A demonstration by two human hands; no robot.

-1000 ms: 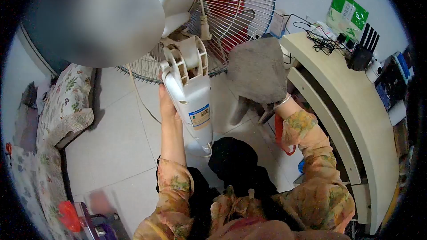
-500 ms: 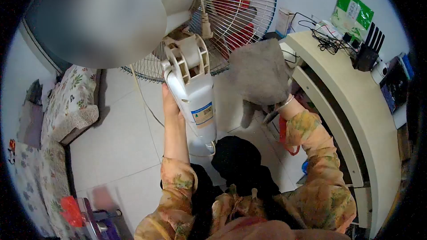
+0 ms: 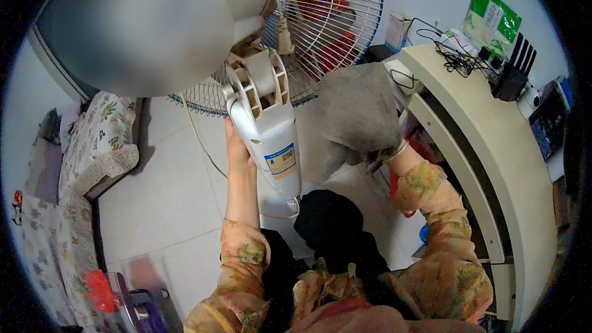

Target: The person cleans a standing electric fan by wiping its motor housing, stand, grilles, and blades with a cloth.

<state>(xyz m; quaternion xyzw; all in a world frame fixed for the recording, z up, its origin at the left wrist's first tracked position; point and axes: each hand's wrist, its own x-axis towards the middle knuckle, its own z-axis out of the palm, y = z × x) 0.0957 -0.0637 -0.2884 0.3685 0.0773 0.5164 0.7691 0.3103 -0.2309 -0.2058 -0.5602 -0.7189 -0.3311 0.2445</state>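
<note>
Even indoor light, with soft shadow beside the floral sofa cover (image 3: 102, 129) and faint pink tint on the tiled floor (image 3: 166, 191). The grey cloth (image 3: 357, 108) blurs along its lower edge; a smooth haze masks the upper left. Wide-angle distortion bows the cabinet top (image 3: 493, 132); corners fade to black.

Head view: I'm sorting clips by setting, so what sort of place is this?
Probably a home living room: floral-covered seating along the left, and on the right a pale cabinet with a black router on top.
</note>
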